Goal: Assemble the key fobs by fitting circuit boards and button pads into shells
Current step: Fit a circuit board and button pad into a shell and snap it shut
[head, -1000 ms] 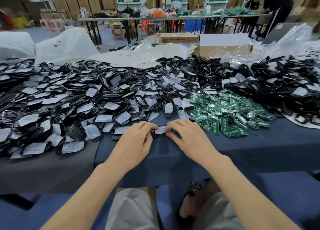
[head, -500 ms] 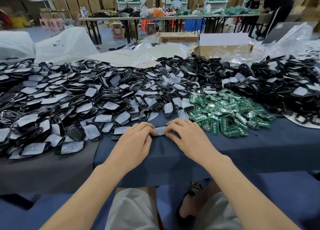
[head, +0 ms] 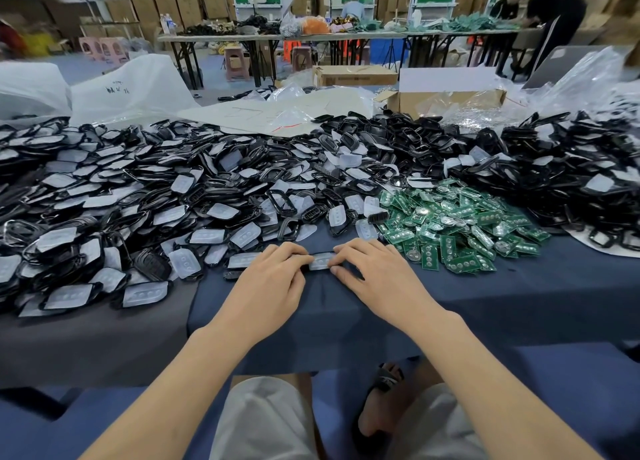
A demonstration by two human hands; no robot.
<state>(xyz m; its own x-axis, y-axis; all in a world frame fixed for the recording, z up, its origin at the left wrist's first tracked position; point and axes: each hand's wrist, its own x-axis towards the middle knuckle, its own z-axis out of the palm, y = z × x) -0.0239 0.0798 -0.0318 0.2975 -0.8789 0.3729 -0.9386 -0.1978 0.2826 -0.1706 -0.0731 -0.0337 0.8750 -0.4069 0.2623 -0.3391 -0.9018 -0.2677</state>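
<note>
Between my two hands lies one key fob [head: 321, 261], a black shell with a translucent white button pad showing on top, resting on the blue cloth. My left hand [head: 273, 279] pinches its left end with curled fingertips. My right hand [head: 374, 274] pinches its right end, thumb at the near edge. A heap of green circuit boards [head: 453, 227] lies just right of my right hand. Black shells and white button pads [head: 145, 199] are piled across the left and middle of the table.
More black shells [head: 571, 175] are heaped at the right. Plastic bags [head: 128, 88] and an open cardboard box [head: 446, 95] stand behind the piles. The blue-covered table's front edge [head: 346, 348] runs just above my knees. People work at far tables [head: 346, 36].
Both hands stay on the fob in the same spot; the fingers have shifted only slightly around it.
</note>
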